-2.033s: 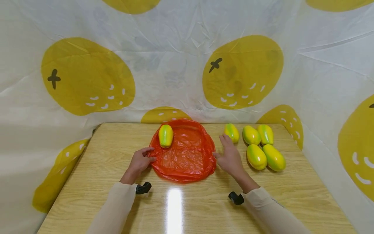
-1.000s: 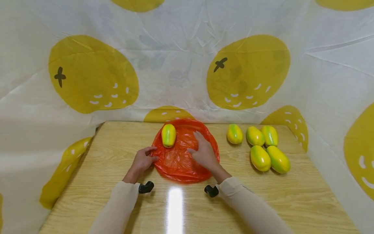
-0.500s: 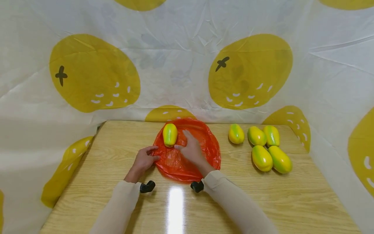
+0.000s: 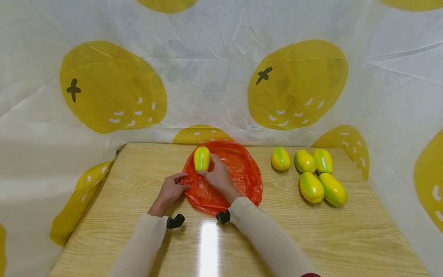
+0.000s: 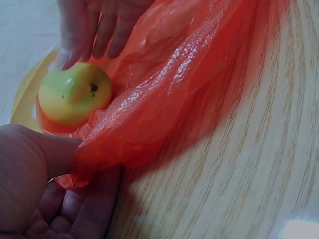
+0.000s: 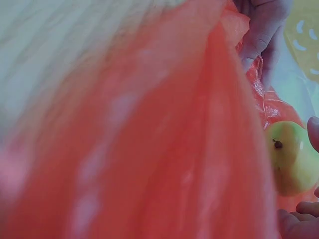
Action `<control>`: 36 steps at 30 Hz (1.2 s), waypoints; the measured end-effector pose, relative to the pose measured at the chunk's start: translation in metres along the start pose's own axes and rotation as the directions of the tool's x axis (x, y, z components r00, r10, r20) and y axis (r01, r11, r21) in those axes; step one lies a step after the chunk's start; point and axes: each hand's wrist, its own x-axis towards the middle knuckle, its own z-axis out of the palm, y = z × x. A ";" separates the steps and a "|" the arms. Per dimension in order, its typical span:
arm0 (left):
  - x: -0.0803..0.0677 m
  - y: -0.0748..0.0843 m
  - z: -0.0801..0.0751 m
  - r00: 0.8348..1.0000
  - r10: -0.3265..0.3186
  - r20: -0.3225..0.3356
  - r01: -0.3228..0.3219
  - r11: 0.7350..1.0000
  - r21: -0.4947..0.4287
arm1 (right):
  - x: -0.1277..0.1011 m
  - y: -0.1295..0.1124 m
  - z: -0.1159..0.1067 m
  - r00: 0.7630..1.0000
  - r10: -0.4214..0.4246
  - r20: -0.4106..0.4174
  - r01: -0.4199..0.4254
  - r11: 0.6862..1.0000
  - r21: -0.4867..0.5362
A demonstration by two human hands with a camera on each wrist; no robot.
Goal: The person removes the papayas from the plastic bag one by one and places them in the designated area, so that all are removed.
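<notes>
A red plastic bag (image 4: 245, 169) lies spread open on the wooden table, its rim standing in a rough ring. Inside, at its back left, rests a yellow-green papaya (image 4: 201, 158). My left hand (image 4: 170, 189) holds the bag's left edge; in the left wrist view its thumb lies over the film (image 5: 149, 117) and its fingers below. Over the bag, my right hand (image 4: 220, 177) reaches to the papaya's near right side, thumb close to its near end. In the right wrist view, thumb and fingers spread about the papaya (image 6: 289, 162), and blurred red film hides much.
To the right of the bag stands a single papaya (image 4: 280, 158). Farther right sits a cluster of several more papayas (image 4: 312, 187). Behind the table (image 4: 138, 157) hangs a white cloth (image 4: 204, 88) printed with large yellow fruit.
My right hand has moved left from beside the bag, across it, to the papaya inside. My left hand stays at the bag's left edge. The head view has shifted slightly.
</notes>
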 end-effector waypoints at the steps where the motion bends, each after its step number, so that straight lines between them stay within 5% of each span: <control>1: 0.000 0.000 0.000 1.000 0.002 0.000 -0.002 1.000 0.000 | 0.001 0.000 0.002 1.000 0.001 0.001 -0.001 1.000 0.005; 11: -0.001 0.001 0.001 1.000 -0.001 -0.006 0.001 1.000 -0.013 | 0.010 -0.010 0.016 0.999 0.035 -0.005 -0.035 0.998 0.059; 20: -0.002 0.003 0.002 1.000 -0.027 -0.012 0.027 1.000 -0.016 | 0.013 -0.012 0.027 0.992 0.110 -0.056 -0.110 0.994 -0.005; 36: -0.001 0.002 0.001 0.999 -0.032 0.003 0.032 0.999 -0.010 | 0.001 -0.020 0.019 0.986 0.133 -0.097 -0.132 0.991 0.015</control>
